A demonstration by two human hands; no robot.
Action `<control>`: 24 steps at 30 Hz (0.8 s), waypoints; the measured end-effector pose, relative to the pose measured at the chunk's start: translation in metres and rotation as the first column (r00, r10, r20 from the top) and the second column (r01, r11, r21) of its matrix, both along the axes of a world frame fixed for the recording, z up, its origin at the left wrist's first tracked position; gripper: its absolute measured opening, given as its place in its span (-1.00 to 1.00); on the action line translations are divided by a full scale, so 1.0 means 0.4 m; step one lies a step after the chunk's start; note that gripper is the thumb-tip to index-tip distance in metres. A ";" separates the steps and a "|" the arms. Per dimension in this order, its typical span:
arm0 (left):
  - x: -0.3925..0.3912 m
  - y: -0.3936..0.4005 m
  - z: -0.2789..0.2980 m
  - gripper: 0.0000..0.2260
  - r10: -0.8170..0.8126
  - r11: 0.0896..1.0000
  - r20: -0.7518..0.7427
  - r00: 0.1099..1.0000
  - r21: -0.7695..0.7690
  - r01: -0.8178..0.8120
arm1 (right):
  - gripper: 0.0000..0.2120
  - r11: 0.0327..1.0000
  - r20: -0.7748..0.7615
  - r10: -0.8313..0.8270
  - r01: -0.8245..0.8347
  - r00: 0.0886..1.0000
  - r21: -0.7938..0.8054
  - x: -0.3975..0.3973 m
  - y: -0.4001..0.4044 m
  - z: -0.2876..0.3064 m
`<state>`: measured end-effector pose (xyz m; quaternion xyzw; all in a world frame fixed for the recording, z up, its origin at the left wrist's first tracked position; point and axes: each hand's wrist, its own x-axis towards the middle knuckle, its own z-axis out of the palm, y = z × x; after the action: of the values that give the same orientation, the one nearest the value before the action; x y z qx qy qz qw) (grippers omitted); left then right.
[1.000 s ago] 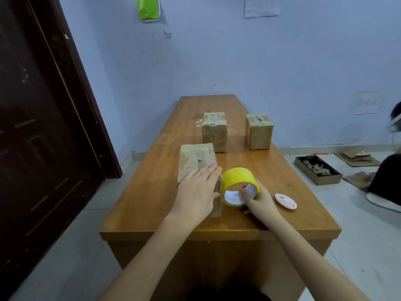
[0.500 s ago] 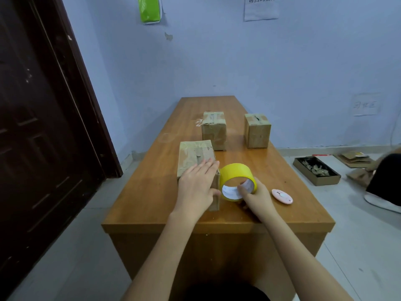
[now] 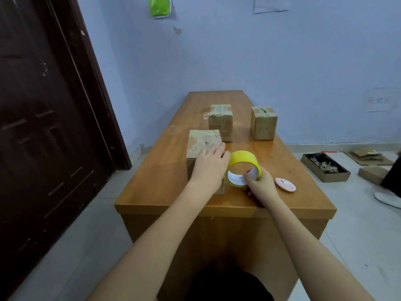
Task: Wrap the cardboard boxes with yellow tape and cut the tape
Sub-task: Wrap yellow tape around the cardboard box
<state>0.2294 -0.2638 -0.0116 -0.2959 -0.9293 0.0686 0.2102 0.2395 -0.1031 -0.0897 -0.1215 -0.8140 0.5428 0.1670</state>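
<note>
Three cardboard boxes stand on the wooden table [image 3: 303, 200]. The nearest box [image 3: 200, 143] lies under my left hand [image 3: 209, 168], whose straight fingers press flat on its top. Right beside that box, my right hand [image 3: 259, 184] grips a roll of yellow tape [image 3: 244, 162], thumb inside the core. Two more boxes, one in the middle [image 3: 221, 121] and one to the right [image 3: 264, 122], stand farther back with old tape on top. A small pink oval cutter [image 3: 285, 184] lies just right of my right hand.
A dark wooden door [image 3: 43, 127] fills the left side. On the floor at the right sit an open box of scraps [image 3: 325, 167] and flattened cardboard [image 3: 366, 156]. Part of another person's leg and shoe [image 3: 388, 192] shows at the right edge.
My left hand has slid a little farther forward on the near box. The tape roll stays against the box's right side in my right hand. The view has shifted slightly.
</note>
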 end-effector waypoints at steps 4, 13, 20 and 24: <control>-0.006 -0.007 -0.001 -0.44 0.039 0.998 0.017 0.999 -0.056 -0.038 | -0.88 0.998 -0.009 0.050 -0.050 0.999 -0.030 0.011 -0.005 0.011; 0.010 -0.012 0.039 -0.54 -0.105 0.896 0.025 0.994 0.435 0.084 | -0.71 0.861 -0.126 0.075 -0.128 0.989 -0.492 0.013 -0.022 0.079; 0.019 -0.038 -0.017 -0.53 -0.147 0.647 0.167 0.975 0.762 -0.033 | -0.87 0.984 -0.135 0.062 -0.083 0.989 -0.158 -0.002 -0.045 0.149; 0.024 -0.061 -0.033 -0.48 0.050 0.894 -0.004 0.999 0.446 -0.043 | -0.82 0.981 -0.005 0.112 -0.110 0.994 0.158 -0.026 -0.062 0.191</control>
<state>0.2391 -0.2881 -0.0249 -0.2171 -0.9253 -0.1390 0.2781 0.2291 -0.1279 -0.0134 -0.0587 -0.8586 0.4863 0.1513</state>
